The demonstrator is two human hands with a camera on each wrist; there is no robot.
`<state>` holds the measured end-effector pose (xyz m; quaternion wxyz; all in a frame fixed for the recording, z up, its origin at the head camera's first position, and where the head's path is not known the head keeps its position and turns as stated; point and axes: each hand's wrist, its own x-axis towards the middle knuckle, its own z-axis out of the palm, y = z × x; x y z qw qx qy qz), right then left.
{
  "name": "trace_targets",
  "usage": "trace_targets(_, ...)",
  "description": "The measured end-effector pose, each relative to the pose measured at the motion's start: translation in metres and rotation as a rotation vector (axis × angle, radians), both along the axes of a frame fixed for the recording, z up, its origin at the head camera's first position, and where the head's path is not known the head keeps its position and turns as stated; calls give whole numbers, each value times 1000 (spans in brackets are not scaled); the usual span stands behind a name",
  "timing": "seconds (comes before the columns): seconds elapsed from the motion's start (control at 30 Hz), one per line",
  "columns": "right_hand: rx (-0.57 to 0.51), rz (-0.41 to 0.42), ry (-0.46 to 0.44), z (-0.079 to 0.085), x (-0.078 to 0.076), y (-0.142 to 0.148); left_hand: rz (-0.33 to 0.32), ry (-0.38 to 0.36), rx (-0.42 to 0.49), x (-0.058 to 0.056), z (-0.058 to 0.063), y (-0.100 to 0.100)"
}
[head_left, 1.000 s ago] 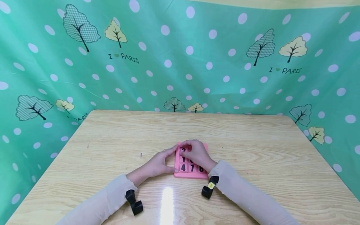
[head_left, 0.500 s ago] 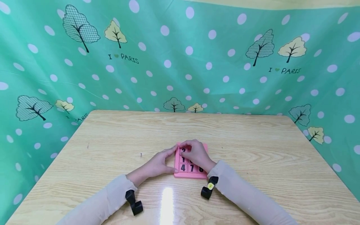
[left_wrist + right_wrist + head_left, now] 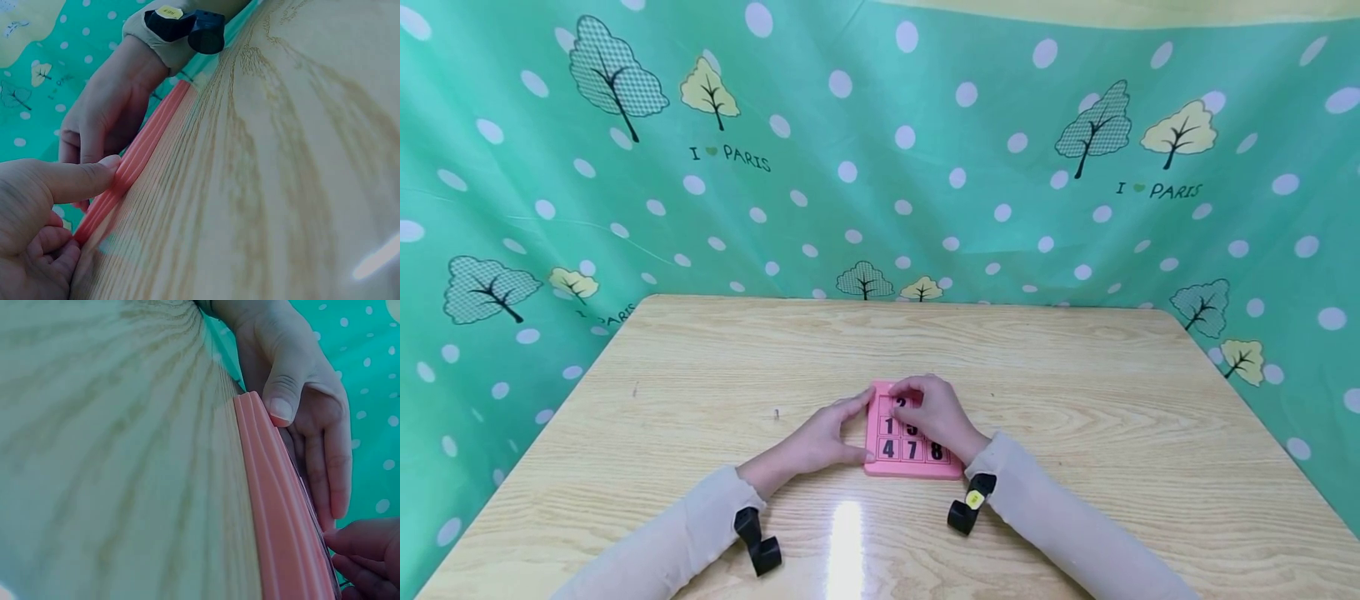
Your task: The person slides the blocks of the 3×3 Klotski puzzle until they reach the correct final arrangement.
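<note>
A pink sliding number puzzle [image 3: 913,470] lies flat on the wooden table, with black digits on its square tiles. My left hand [image 3: 822,435] holds its left side, thumb at the near corner and fingertips at the far one. In the left wrist view that thumb presses the puzzle's pink edge [image 3: 140,153], the other fingers curled beside it. Over the board, my right hand [image 3: 938,414] has thumb and index finger at the 2 tile [image 3: 901,404] in the far row. Tiles 1, 4, 7 and 8 show clearly; the 5 is partly covered, and others are hidden under the hand.
Behind the table [image 3: 737,350] hangs a green dotted curtain [image 3: 880,150] printed with trees. Each wrist wears a black camera mount, the left one [image 3: 758,542] and the right one [image 3: 972,504] both near the table. Light reflects off the table's near part.
My right hand has shifted slightly right, and the 2 tile has moved right with it, baring a strip of the far left slot. My left hand stays put.
</note>
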<state>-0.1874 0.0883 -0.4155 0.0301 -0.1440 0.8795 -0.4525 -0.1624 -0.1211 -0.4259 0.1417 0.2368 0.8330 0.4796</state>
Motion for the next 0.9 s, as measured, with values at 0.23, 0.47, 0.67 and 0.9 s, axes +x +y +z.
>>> trace_targets(0.23,-3,-7,0,-3,0,8,4,-2,-3,1,2,0)
trace_targets(0.47,4,-22,0,-3,2,14,1,-7,4,0,-1,0)
trace_targets(0.67,5,-21,3,-4,2,17,1,-8,13,0,-1,1)
trace_targets(0.9,-1,-37,3,-5,4,19,5,-11,6,0,-1,1)
